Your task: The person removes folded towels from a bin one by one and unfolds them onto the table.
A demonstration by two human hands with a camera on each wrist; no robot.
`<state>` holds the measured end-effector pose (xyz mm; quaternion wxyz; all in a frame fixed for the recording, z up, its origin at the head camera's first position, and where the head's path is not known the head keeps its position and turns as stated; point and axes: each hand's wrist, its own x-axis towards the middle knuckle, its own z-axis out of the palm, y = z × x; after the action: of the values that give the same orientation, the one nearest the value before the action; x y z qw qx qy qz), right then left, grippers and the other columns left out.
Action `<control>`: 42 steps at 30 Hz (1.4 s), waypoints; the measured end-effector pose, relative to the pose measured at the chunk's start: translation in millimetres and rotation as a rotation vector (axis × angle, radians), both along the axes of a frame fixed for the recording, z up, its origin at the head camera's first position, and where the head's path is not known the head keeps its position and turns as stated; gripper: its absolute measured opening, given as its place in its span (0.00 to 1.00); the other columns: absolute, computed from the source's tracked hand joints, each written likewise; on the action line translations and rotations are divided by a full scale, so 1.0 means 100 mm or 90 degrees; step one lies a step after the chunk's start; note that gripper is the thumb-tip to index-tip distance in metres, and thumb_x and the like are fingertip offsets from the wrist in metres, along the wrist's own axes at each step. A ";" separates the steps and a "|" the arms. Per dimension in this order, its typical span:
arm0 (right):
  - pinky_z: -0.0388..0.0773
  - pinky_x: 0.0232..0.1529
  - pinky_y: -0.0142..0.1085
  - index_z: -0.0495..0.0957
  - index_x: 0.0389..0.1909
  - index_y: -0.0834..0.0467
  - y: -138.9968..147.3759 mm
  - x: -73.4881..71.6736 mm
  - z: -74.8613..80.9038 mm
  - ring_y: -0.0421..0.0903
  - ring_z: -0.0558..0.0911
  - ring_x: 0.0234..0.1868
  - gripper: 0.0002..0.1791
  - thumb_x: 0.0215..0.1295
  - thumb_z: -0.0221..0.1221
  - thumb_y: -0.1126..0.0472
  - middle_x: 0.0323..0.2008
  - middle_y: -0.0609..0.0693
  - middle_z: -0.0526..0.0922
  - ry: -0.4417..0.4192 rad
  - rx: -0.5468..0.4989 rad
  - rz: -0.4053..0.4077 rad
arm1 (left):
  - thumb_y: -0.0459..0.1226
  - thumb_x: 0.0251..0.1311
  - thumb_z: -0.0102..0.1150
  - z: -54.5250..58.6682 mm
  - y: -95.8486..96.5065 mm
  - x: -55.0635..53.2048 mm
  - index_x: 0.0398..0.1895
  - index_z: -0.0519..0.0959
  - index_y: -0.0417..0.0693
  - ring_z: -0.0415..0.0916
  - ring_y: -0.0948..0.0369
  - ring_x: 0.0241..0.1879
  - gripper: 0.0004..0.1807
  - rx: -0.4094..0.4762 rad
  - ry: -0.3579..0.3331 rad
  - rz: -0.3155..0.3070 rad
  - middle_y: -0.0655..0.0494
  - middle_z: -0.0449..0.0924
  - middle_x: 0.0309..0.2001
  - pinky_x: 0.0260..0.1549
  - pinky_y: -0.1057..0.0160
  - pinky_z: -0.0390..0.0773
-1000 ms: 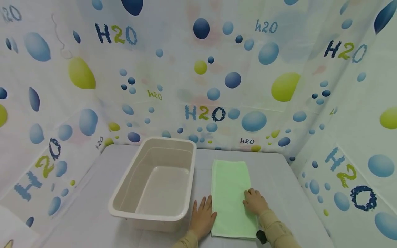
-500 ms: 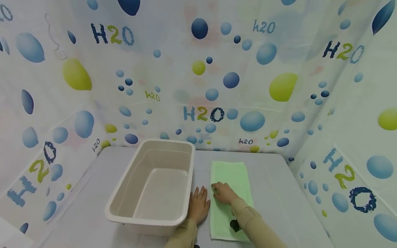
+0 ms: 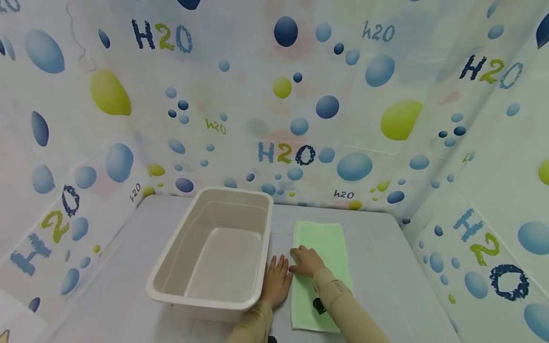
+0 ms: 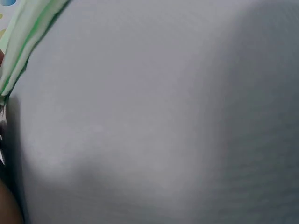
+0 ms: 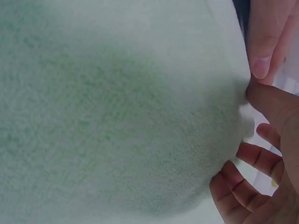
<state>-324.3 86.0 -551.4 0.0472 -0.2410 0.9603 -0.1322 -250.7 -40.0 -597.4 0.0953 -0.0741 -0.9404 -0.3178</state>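
Observation:
A light green towel (image 3: 328, 238) lies folded lengthwise on the table in the head view. My right hand (image 3: 309, 262) reaches across it, fingers bent over its left edge. Up close in the right wrist view, the fingers (image 5: 254, 161) and thumb of this hand meet along the towel's rounded edge, some fingertips hidden by the cloth. My left hand (image 3: 276, 281) lies flat with straight fingers between towel and basin, its thumb beside the right hand. Layered towel folds (image 4: 28, 42) show at the upper left of the left wrist view.
A deep beige basin (image 3: 210, 302) stands immediately left of my left hand, its rim close to my forearm. White cloth covers the table (image 3: 373, 247). Patterned curtains (image 3: 240, 95) enclose the back and both sides.
My right hand has crossed from the towel's right edge to its left edge. The left hand has shifted slightly forward, off the towel's edge and closer to the basin.

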 end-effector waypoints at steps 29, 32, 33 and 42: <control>0.76 0.33 0.48 0.73 0.58 0.56 -0.20 0.17 0.12 0.56 0.73 0.34 0.23 0.59 0.58 0.67 0.45 0.61 0.75 0.008 0.057 -0.001 | 0.43 0.63 0.46 0.00 -0.03 -0.01 0.64 0.65 0.36 0.52 0.44 0.70 0.29 -0.070 -0.027 0.000 0.44 0.62 0.68 0.67 0.43 0.51; 0.77 0.34 0.49 0.73 0.57 0.56 -0.23 0.18 0.08 0.58 0.73 0.35 0.22 0.60 0.58 0.66 0.45 0.61 0.74 0.019 0.055 -0.015 | 0.43 0.64 0.46 0.00 -0.04 0.00 0.65 0.65 0.37 0.52 0.44 0.70 0.29 -0.074 -0.033 0.003 0.45 0.62 0.68 0.68 0.43 0.51; 0.77 0.34 0.50 0.74 0.56 0.57 -0.24 0.18 0.06 0.58 0.74 0.35 0.21 0.60 0.58 0.66 0.45 0.62 0.75 0.027 0.053 -0.025 | 0.43 0.64 0.45 0.00 -0.04 0.00 0.65 0.64 0.37 0.52 0.44 0.70 0.29 -0.074 -0.035 0.003 0.45 0.62 0.68 0.68 0.43 0.51; 0.80 0.27 0.45 0.76 0.50 0.58 -0.31 0.10 -0.07 0.56 0.77 0.33 0.16 0.61 0.59 0.63 0.42 0.58 0.79 0.137 0.129 -0.071 | 0.43 0.64 0.46 0.00 -0.02 -0.01 0.65 0.65 0.39 0.54 0.45 0.69 0.28 -0.092 -0.019 0.010 0.47 0.63 0.68 0.67 0.43 0.54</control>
<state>-314.6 55.1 -558.2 -0.0396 -0.1938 0.9802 -0.0105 -251.6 -42.1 -597.1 0.0779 -0.0688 -0.9629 -0.2491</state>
